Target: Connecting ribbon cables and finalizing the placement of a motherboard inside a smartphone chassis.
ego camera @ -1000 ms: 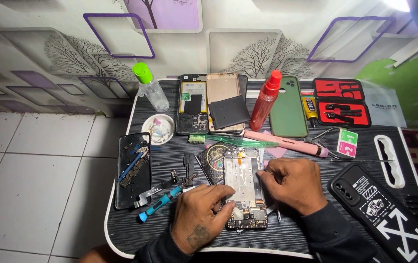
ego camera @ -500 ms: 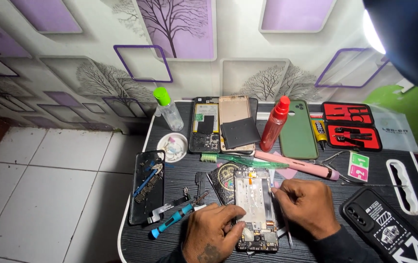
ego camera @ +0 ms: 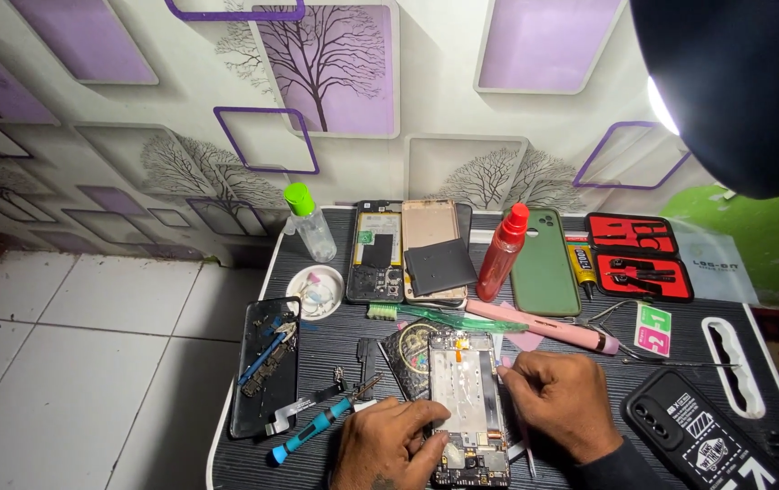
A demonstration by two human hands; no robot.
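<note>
An opened phone frame lies on the dark table near its front edge, its bare metal inside facing up. My left hand rests on the frame's lower left corner, fingertips pressing on its bottom part. My right hand holds the frame's right edge, and a thin metal tool sticks out below it. A blue-handled screwdriver lies just left of my left hand.
Behind the frame lie a green toothbrush, a pink tool, two opened phones, a red bottle, a green phone case, a red tool kit. A clear green-capped bottle, a small dish and a black phone back sit left.
The view has tilted upward, showing more wall and less of the table's front. Both hands stay on the phone frame, with the left fingers shifted to its lower part.
</note>
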